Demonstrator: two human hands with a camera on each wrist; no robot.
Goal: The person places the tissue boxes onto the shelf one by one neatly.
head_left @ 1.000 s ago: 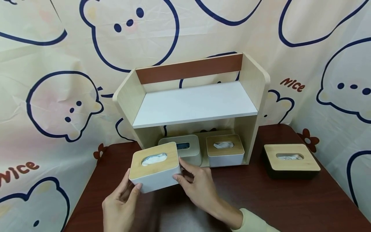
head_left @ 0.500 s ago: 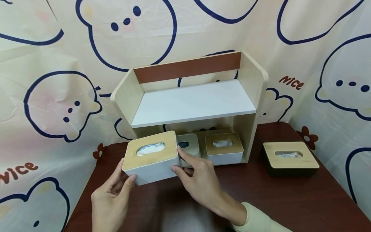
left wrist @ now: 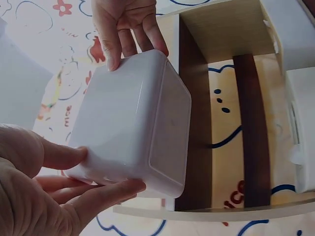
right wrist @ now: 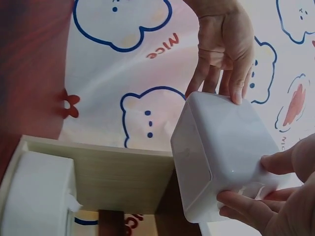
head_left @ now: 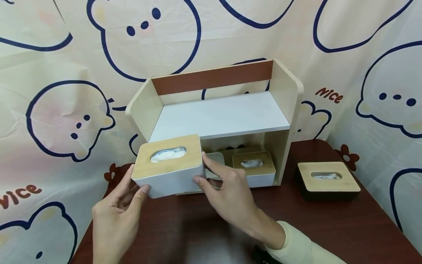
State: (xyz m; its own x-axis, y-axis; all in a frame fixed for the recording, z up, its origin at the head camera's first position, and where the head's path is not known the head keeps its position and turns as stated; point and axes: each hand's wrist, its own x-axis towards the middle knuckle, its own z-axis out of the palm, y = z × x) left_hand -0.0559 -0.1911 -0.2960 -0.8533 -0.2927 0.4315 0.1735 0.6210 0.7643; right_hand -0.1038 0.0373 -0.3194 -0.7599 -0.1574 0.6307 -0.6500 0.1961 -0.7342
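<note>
Both hands hold up a tissue box (head_left: 171, 183) with pale grey-white sides and a light wooden lid; tissue shows in its oval slot. My left hand (head_left: 115, 212) grips its left end, thumb on the front. At the right end, my right hand (head_left: 230, 194) pinches a lower corner between thumb and fingers. The box is raised off the table, slightly tilted, and overlaps the front edge of the white shelf board (head_left: 221, 113) in the head view. Both wrist views show its smooth underside (left wrist: 170, 128) and a hand at either end.
A wooden desktop shelf (head_left: 283, 88) stands at the back of the dark brown table (head_left: 211, 234). On its lower level are a grey-green tissue box (head_left: 215, 158), partly hidden, and a white one with a wooden lid (head_left: 262, 179). A black, wooden-lidded tissue box (head_left: 329, 196) sits at the right.
The held tissue box has risen and shifted left, from before the lower level to overlap the upper board's edge. Both hands keep their grip; the left hand has moved left and up.
</note>
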